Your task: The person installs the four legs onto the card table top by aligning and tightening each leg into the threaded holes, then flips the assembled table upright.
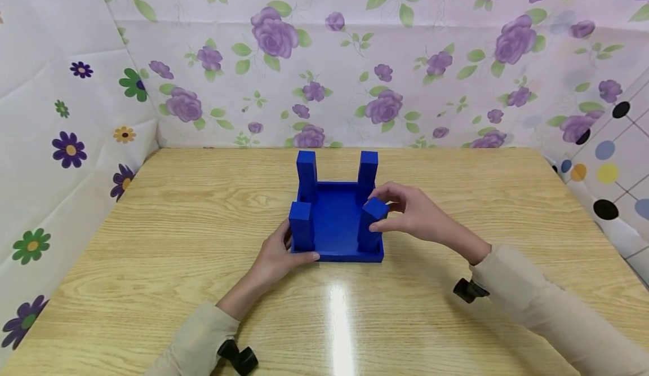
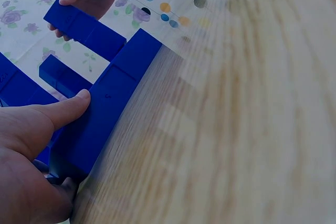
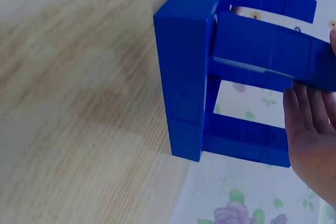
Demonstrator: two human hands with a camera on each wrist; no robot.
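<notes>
A blue square base [image 1: 336, 224] lies on the wooden table with blue posts standing at its corners: front-left [image 1: 301, 225], front-right [image 1: 370, 235], back-left [image 1: 306, 174] and back-right [image 1: 368, 173]. My left hand [image 1: 284, 252] grips the base at its front-left corner. In the left wrist view its thumb [image 2: 73, 106] presses the base's edge [image 2: 115, 98]. My right hand [image 1: 381, 212] pinches the top of the front-right post between thumb and fingers. In the right wrist view, the right hand's fingers [image 3: 307, 124] lie along that post [image 3: 268, 51], beside the base [image 3: 184, 77].
The wooden table [image 1: 203, 224] stretches to both sides and in front of the base. Flowered cloth walls [image 1: 355, 54] close it in at the back, left and right. Black wrist mounts [image 1: 469, 290] sit on both sleeves.
</notes>
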